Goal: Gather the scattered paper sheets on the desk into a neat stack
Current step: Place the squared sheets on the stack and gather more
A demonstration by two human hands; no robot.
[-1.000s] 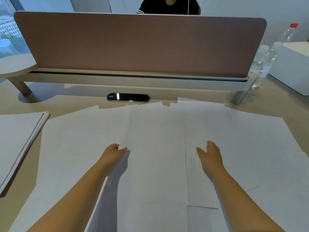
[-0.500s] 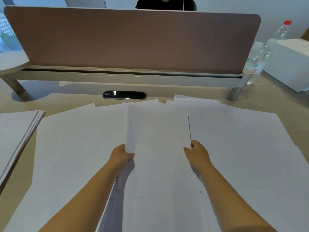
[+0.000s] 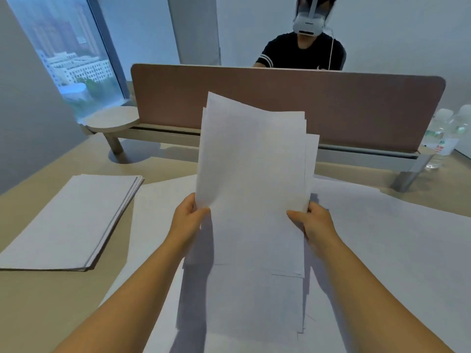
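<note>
I hold a loose bundle of white paper sheets upright above the desk, its top edges uneven. My left hand grips the bundle's left edge and my right hand grips its right edge. More white sheets lie spread flat on the desk under and to the right of my hands. A neat stack of sheets rests at the left side of the desk.
A pink-brown divider panel stands along the back of the wooden desk. A person in a black shirt sits behind it. Clear plastic bottles stand at the far right. A small round shelf juts out at the back left.
Both hands pinched the edges of the middle sheets and lifted them off the desk into an upright bundle. My view tilted upward, showing the person behind the divider.
</note>
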